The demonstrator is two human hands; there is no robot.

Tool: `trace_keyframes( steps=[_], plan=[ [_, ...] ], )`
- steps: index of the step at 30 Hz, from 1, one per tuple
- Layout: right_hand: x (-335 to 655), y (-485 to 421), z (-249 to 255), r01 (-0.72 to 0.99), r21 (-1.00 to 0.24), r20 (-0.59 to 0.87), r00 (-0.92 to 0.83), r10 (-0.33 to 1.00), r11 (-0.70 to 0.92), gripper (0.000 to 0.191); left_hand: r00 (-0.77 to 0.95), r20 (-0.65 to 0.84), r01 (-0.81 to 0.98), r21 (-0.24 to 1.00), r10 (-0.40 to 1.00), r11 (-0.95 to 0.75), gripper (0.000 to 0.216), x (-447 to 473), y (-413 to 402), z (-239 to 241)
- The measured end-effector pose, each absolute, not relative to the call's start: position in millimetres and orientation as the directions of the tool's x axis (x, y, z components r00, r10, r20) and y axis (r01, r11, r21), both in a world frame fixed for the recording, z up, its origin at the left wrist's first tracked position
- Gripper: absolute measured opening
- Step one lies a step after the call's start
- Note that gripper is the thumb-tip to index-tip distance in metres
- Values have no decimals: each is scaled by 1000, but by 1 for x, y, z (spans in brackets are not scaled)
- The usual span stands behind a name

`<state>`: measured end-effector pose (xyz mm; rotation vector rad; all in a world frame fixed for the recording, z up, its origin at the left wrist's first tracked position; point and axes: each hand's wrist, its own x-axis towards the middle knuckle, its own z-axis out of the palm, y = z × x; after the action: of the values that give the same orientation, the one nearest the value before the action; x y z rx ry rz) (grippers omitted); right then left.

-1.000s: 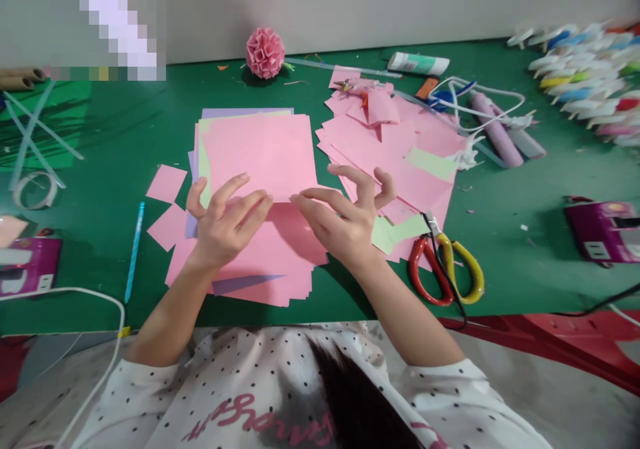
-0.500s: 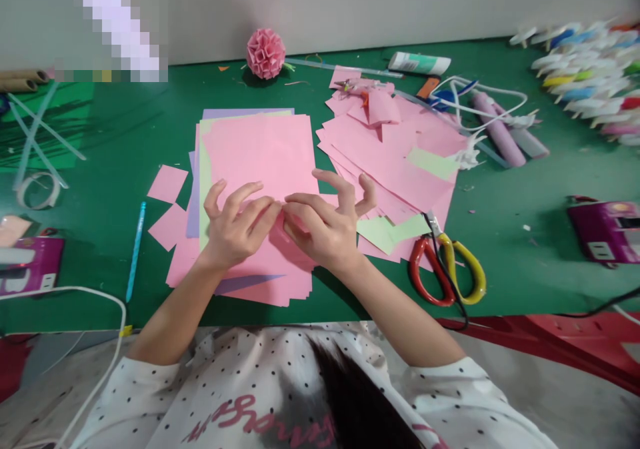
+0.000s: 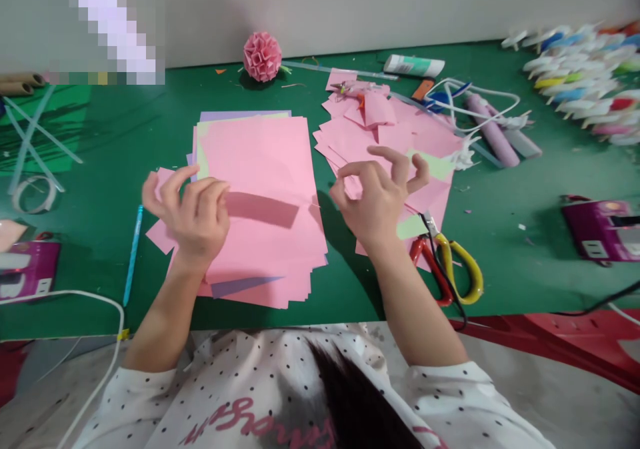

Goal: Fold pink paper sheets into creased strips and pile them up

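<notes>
My left hand is over the left side of the paper stack, its thumb and fingers pinched together. From the pinch a narrow strip of pink paper, darker than the sheet below, stretches rightward. My right hand is apart from it, above the gap between the stack and the scattered pink paper. Its thumb and index finger curl into a ring, the other fingers are raised, and nothing shows between the tips. Beneath lies the stack of pink sheets, with green and purple sheets showing at its edges.
Scissors with red and yellow handles lie right of my right forearm. A pink paper ball sits at the back. Pink scraps, a glue stick, a blue pencil, a tape roll and purple boxes lie around.
My hands were together over the middle of the stack with fingertips meeting. They have moved apart, left hand to the left, right hand to the right, and the pink strip now shows.
</notes>
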<state>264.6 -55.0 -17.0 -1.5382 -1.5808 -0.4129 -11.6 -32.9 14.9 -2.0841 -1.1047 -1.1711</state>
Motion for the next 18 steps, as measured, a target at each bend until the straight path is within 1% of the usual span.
trace_keyframes(
  steps=[3, 5, 7, 9, 12, 14, 18],
  plan=[
    [275, -54, -19, 910, -392, 754, 233, 614, 137, 2, 252, 869, 858, 2, 427, -513, 11, -19, -31, 17],
    [271, -58, -15, 882, -433, 748, 237, 620, 185, 10, 264, 858, 832, 27, 440, -554, 9, -20, -30, 15],
    [261, -63, -10, 839, -450, 738, 157, 656, 305, 20, 285, 843, 796, 57, 456, -602, 9, -18, -30, 12],
    [247, -69, -6, 790, -440, 719, 25, 695, 427, 32, 294, 827, 780, 82, 479, -621, 10, -15, -31, 10],
    [229, -74, -5, 762, -406, 688, -109, 718, 505, 38, 324, 804, 771, 82, 499, -632, 13, -11, -34, 9],
    [222, -75, -7, 752, -398, 679, -143, 720, 525, 35, 353, 797, 749, 72, 490, -658, 17, -8, -36, 9],
    [220, -75, -8, 749, -403, 670, -150, 727, 526, 11, 372, 793, 713, 89, 483, -695, 22, -4, -36, 7]
  ],
)
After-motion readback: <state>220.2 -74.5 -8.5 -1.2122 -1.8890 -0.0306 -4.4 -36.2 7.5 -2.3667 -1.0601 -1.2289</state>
